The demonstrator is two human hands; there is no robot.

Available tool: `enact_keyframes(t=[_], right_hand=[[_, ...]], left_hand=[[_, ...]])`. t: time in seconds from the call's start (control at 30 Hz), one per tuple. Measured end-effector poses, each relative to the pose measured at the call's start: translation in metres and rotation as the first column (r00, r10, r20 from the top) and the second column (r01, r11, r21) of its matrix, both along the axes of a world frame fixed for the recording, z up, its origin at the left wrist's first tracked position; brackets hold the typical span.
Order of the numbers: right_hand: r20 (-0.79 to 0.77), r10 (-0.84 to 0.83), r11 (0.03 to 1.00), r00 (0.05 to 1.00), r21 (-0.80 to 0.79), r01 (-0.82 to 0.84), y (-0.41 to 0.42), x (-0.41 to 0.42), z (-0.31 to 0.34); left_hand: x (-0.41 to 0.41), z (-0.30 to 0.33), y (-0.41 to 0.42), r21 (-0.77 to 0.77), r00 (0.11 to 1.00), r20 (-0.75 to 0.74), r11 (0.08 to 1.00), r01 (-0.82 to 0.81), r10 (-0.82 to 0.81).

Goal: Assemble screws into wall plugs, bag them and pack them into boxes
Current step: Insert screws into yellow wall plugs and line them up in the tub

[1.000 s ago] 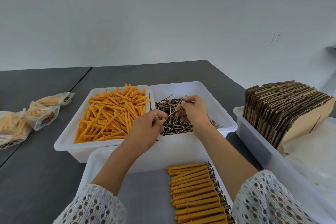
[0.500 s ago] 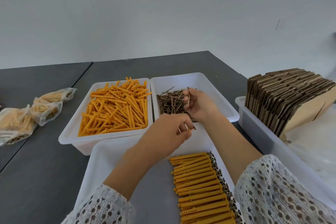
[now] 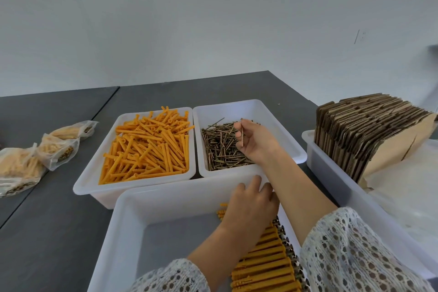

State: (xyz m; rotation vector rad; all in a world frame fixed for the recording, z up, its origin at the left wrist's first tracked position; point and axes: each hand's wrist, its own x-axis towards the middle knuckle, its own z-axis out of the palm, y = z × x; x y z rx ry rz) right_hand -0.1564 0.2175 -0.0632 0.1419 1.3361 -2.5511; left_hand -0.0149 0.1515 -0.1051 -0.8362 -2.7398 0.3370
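My right hand is over the white screw tray and pinches one brown screw upright above the heap of screws. My left hand is down in the near white tray, at the far end of the row of assembled plugs. Its fingers curl down over an orange assembled plug whose tip sticks out to the left. Loose orange wall plugs fill the tray to the left of the screws.
Filled clear bags lie on the dark table at the left. On the right, a long white tray holds a stack of flat cardboard boxes and white sheet material.
My left hand has come back from the screw tray and gone down into the near tray with a plug. My right hand has lifted one screw out of the heap.
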Motion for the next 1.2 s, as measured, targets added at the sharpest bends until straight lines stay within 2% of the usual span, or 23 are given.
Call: enact_keyframes(t=[0.1, 0.17, 0.33, 0.57, 0.7, 0.83, 0.87, 0.97, 1.03, 1.07, 1.13, 1.2], right_hand=[[-0.001, 0.002, 1.000, 1.000, 0.009, -0.002, 0.001, -0.001, 0.000], [0.007, -0.009, 1.000, 1.000, 0.007, 0.009, 0.003, -0.002, 0.000], [0.012, -0.009, 1.000, 1.000, 0.012, 0.009, 0.004, -0.002, -0.002], [-0.046, 0.044, 0.996, 0.998, 0.080, -0.040, -0.002, -0.003, -0.003], [-0.065, 0.037, 0.990, 0.997, 0.137, -0.028, -0.001, -0.004, -0.003], [-0.056, -0.048, 0.977, 0.997, 0.204, 0.059, -0.001, -0.004, -0.005], [-0.051, -0.067, 0.973, 0.996, 0.219, 0.077, -0.002, -0.005, -0.005], [-0.031, -0.125, 0.960, 0.992, 0.247, 0.129, -0.001, -0.006, -0.006], [-0.019, -0.141, 0.959, 0.990, 0.246, 0.141, -0.001, -0.006, -0.006], [-0.017, -0.138, 0.958, 0.990, 0.253, 0.137, 0.000, -0.005, -0.005], [-0.020, -0.118, 0.956, 0.993, 0.267, 0.119, -0.001, -0.005, -0.005], [-0.021, -0.098, 0.961, 0.995, 0.259, 0.101, -0.001, -0.004, -0.004]], left_hand=[[0.001, 0.007, 0.003, 0.011, 0.996, -0.007, 0.996, -0.085, 0.085], [-0.001, 0.008, 0.006, 0.054, 0.986, 0.044, 0.986, -0.160, 0.158], [-0.001, 0.010, 0.002, 0.114, 0.974, 0.181, 0.980, -0.161, 0.139], [0.003, -0.005, -0.004, 0.036, 0.995, 0.047, 0.995, -0.095, 0.093], [0.007, 0.005, 0.003, 0.015, 0.992, 0.098, 0.996, -0.086, 0.084], [-0.007, 0.029, -0.001, 0.116, 0.955, 0.258, 0.977, -0.181, 0.146], [-0.011, 0.037, -0.009, 0.177, 0.968, 0.195, 0.965, -0.191, 0.156], [-0.027, 0.056, -0.049, 0.445, 0.946, -0.069, 0.858, -0.256, 0.318], [-0.039, 0.060, -0.082, 0.537, 0.865, -0.091, 0.756, -0.375, 0.494], [-0.045, 0.057, -0.098, 0.511, 0.798, -0.041, 0.699, -0.500, 0.601], [-0.052, 0.047, -0.124, 0.330, 0.631, 0.146, 0.564, -0.757, 0.762], [-0.057, 0.036, -0.138, 0.284, 0.562, 0.324, 0.489, -0.825, 0.761]])
